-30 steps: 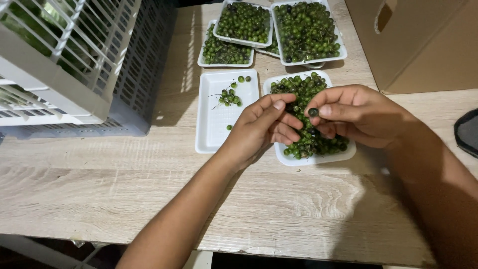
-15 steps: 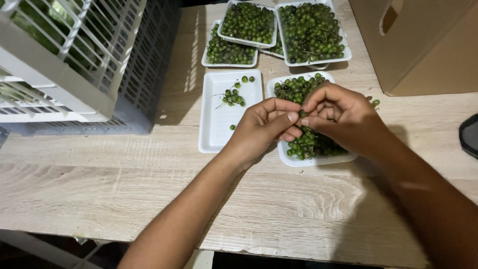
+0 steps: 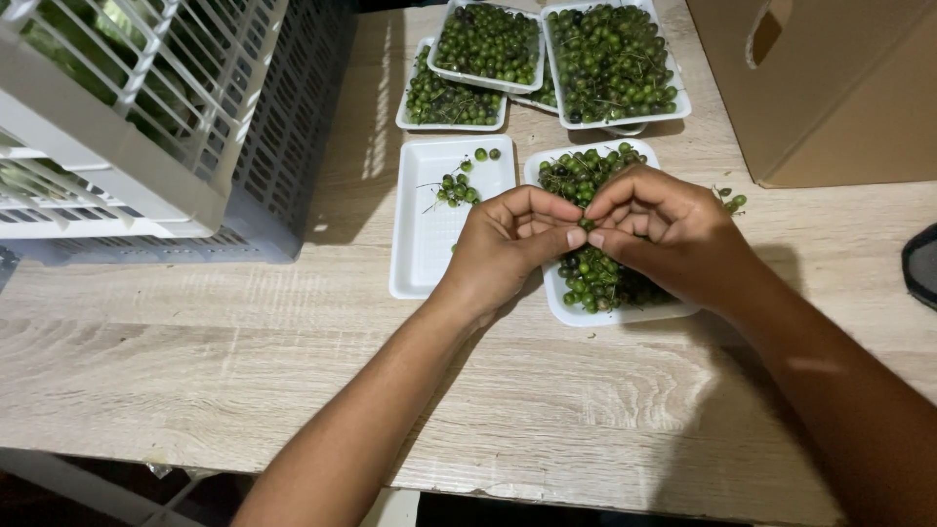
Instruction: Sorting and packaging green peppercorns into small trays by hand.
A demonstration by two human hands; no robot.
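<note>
Both hands, left (image 3: 508, 239) and right (image 3: 664, 229), pinched together on one green berry (image 3: 584, 224) above the full tray (image 3: 595, 314); likely to slip, roll off the table (image 3: 244, 361).

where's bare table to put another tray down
Free: the wooden tabletop in front of the nearly empty white tray, below the grey crate. Crowded: the berry trays at the far edge beside the cardboard box.
</note>
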